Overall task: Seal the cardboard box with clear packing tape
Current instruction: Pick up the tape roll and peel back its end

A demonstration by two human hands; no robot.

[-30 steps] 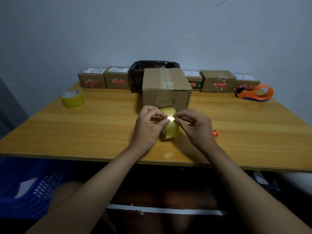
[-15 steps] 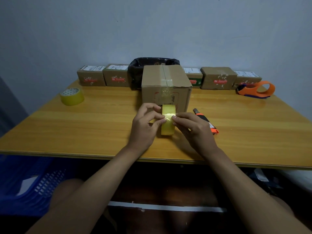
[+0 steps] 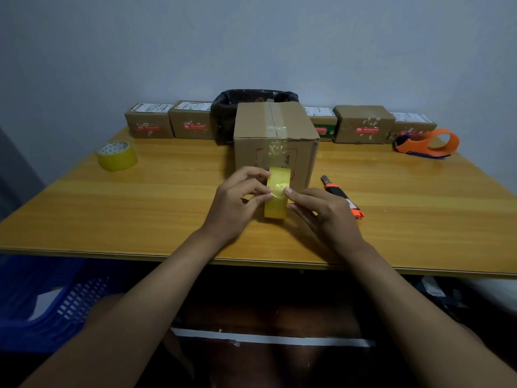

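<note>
A brown cardboard box point(image 3: 275, 152) stands mid-table, its top seam taped with a crumpled strip hanging down the front face. Just in front of it a yellowish roll of clear packing tape point(image 3: 277, 197) stands on edge. My left hand point(image 3: 239, 204) grips the roll's left side, thumb and fingers pinching at its rim. My right hand point(image 3: 324, 214) touches the roll's right rim with a fingertip and thumb, picking at the tape surface. The roll's far side is hidden by my fingers.
An orange utility knife point(image 3: 342, 196) lies right of my right hand. A second tape roll point(image 3: 117, 156) sits at the left, an orange tape dispenser point(image 3: 428, 144) at the back right. Several small parcels point(image 3: 363, 124) and a black bin point(image 3: 251, 107) line the wall. A blue crate point(image 3: 42, 301) sits below left.
The roll has come down from my raised hands to stand on the table. My right hand has shifted off the knife, which now shows fully.
</note>
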